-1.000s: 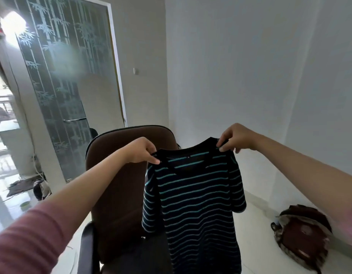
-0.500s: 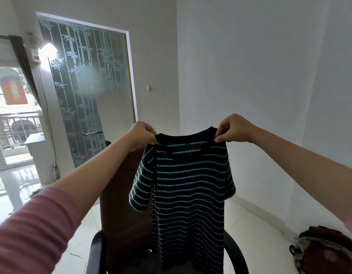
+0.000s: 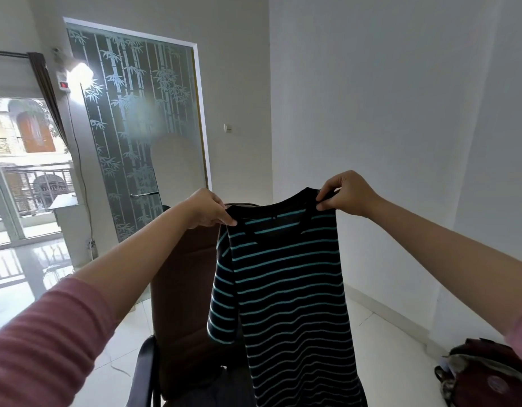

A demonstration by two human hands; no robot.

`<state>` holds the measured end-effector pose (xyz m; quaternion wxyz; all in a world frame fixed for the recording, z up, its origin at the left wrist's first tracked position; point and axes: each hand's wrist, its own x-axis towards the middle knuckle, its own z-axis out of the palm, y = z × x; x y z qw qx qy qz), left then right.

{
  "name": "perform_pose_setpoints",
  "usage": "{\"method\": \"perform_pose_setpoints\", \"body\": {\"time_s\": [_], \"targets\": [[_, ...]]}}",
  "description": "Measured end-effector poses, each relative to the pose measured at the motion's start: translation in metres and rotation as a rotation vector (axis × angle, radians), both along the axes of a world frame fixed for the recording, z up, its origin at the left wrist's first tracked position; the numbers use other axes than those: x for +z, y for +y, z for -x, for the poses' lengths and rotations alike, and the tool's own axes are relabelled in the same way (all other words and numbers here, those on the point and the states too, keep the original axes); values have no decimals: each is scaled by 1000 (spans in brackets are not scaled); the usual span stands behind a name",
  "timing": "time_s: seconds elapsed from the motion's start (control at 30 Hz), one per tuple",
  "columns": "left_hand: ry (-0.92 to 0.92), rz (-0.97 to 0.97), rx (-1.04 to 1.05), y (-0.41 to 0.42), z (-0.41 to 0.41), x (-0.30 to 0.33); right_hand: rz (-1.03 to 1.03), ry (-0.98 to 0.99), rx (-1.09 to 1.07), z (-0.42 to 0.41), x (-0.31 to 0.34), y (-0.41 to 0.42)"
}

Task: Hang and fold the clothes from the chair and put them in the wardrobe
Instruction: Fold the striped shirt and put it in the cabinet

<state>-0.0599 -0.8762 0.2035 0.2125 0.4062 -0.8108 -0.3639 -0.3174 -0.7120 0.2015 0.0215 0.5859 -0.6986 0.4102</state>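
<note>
A black T-shirt with thin teal stripes (image 3: 286,283) hangs in the air in front of me, held up by its shoulders. My left hand (image 3: 208,211) pinches the left shoulder seam beside the collar. My right hand (image 3: 346,193) pinches the right shoulder. The shirt hangs straight down, its left sleeve folded forward and its hem out of view below. Behind it stands a brown office chair (image 3: 180,289), its backrest partly covered by the shirt. The wardrobe is not in view.
A frosted glass door with a bamboo pattern (image 3: 136,127) stands behind the chair. A glass balcony door (image 3: 22,201) is at the left. A dark red backpack (image 3: 485,374) lies on the white tiled floor at the lower right. White walls meet in a corner ahead.
Both hands have lifted the shirt higher above the chair and the right sleeve has swung out of sight. My view has tilted up and to the left, showing more of the doors.
</note>
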Motion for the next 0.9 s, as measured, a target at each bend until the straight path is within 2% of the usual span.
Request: {"method": "perform_pose_setpoints", "body": {"time_s": [0.1, 0.2, 0.37, 0.47, 0.53, 0.77, 0.9], "targets": [[-44, -189, 40, 5, 5, -4, -37, 2, -3, -3, -5, -3], [-38, -210, 73, 5, 11, -15, -88, -10, 7, -5, -9, -5], [139, -221, 144, 0, 16, -24, -117, -99, 13, -4, -15, -5], [260, -293, 164, -3, 20, -22, -99, -168, 22, -5, -16, -6], [267, -360, 129, -4, 22, -20, -93, -197, 29, -6, -17, -7], [62, -449, 104, -6, 15, -14, -113, -204, 44, -11, -22, -14], [-182, -457, 80, -11, 11, -14, -124, -180, 54, -16, -23, -18]]}}
